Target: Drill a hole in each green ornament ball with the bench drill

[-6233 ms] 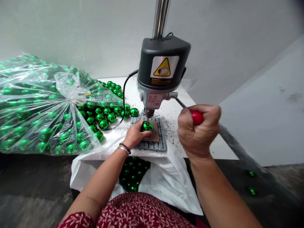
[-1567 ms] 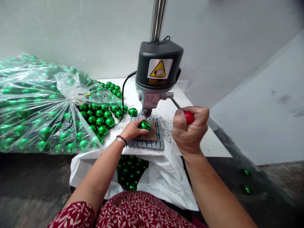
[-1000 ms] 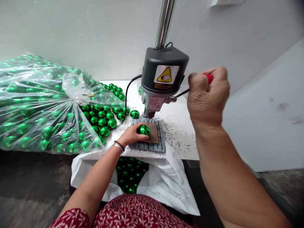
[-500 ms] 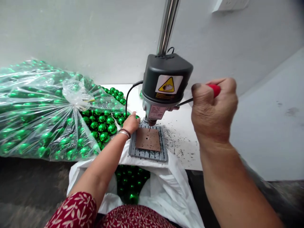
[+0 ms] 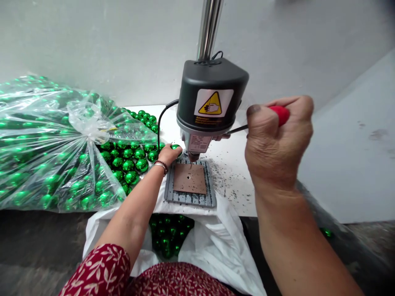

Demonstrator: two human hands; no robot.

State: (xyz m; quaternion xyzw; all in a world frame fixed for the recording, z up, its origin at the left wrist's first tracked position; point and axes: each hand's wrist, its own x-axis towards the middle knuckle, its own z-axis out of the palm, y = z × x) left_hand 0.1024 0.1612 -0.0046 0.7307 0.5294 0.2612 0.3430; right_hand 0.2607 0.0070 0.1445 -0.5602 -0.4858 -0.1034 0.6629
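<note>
A small dark drill press (image 5: 213,78) stands on the white table, its bit hanging over a brown square board (image 5: 185,183) with a hole in it. The board lies on the grey grooved base (image 5: 205,199). Wrapped around the red knob (image 5: 281,115) of the feed lever is my right hand (image 5: 276,144). To the left of the chuck, my left hand (image 5: 169,154) has its fingers closed on a shiny green ball (image 5: 176,147). Its fingertips are partly hidden behind the ball. Many loose green balls (image 5: 128,165) lie just left of this hand.
A knotted clear plastic bag (image 5: 89,133) full of green balls covers the table's left part. A white sack (image 5: 212,238) with green balls inside hangs open at the front edge. Dark shavings (image 5: 230,181) are scattered right of the base. A black cable (image 5: 159,127) loops beside the drill.
My left hand's fingers, stretched toward the balls before, are now closed on one green ball. My right hand stays on the knob. The view has shifted slightly.
</note>
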